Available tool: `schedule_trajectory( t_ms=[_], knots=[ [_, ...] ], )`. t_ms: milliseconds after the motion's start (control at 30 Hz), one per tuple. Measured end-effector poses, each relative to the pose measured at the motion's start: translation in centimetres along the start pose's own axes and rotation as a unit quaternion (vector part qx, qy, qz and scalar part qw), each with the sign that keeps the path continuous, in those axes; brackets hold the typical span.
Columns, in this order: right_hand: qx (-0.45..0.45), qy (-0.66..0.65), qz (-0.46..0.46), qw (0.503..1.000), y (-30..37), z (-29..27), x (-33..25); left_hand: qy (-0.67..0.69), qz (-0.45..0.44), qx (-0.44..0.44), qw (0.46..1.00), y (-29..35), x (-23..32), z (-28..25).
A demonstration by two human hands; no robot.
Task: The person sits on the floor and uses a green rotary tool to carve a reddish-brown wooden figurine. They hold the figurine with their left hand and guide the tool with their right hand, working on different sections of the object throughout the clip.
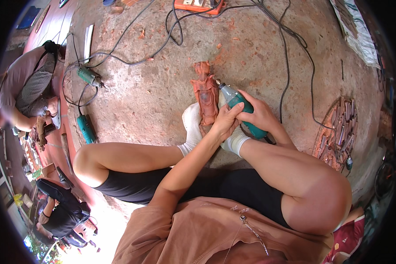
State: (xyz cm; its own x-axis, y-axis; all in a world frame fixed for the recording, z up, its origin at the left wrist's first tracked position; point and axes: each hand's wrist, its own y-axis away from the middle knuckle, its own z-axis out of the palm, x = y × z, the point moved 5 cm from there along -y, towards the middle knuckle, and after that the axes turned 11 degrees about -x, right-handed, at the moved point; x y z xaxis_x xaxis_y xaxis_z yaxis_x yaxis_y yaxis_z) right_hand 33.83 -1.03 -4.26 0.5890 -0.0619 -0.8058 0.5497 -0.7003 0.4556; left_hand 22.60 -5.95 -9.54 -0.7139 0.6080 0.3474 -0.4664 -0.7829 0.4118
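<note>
A reddish-brown carved wooden figure (207, 94) lies on its back on the floor between my feet in white socks (191, 125). My right hand (263, 115) is wrapped round the body of a green and grey die grinder (229, 93), to the right of the figure. Closed at the tool's near side, my left hand (227, 119) grips it too, its thumb meeting the right hand. The small bit (218, 82) points at the figure's upper part, close to its shoulder. Whether it touches the wood, I cannot tell.
Two more green power tools, one (89, 77) above the other (86, 129), lie to the left. Black cords (287, 57) run to an orange power strip (193, 5). Many slim carving tools (339, 127) lie at right. Two people (28, 88) sit on the left side.
</note>
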Motion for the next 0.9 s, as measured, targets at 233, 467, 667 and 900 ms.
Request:
schedule_trajectory(
  t_ms=[233, 467, 667, 900],
  knots=[
    [0.056, -0.009, -0.054, 0.997, 0.6, -0.2, 0.1, -0.022, -0.030, 0.010, 0.999, -0.4, -0.3, 0.2],
    [-0.044, 0.149, 0.023, 0.988, 1.2, -5.2, -3.1, 0.074, 0.065, 0.002, 0.995, -2.8, -0.5, 5.4],
    [-0.044, 0.256, -0.049, 0.965, -0.2, -6.7, -5.3, 0.154, 0.101, -0.012, 0.983, -4.0, -0.3, 6.6],
    [-0.021, 0.213, -0.064, 0.975, -0.4, -4.7, -4.1, 0.133, 0.080, 0.014, 0.988, -2.9, -0.3, 5.0]
  ],
)
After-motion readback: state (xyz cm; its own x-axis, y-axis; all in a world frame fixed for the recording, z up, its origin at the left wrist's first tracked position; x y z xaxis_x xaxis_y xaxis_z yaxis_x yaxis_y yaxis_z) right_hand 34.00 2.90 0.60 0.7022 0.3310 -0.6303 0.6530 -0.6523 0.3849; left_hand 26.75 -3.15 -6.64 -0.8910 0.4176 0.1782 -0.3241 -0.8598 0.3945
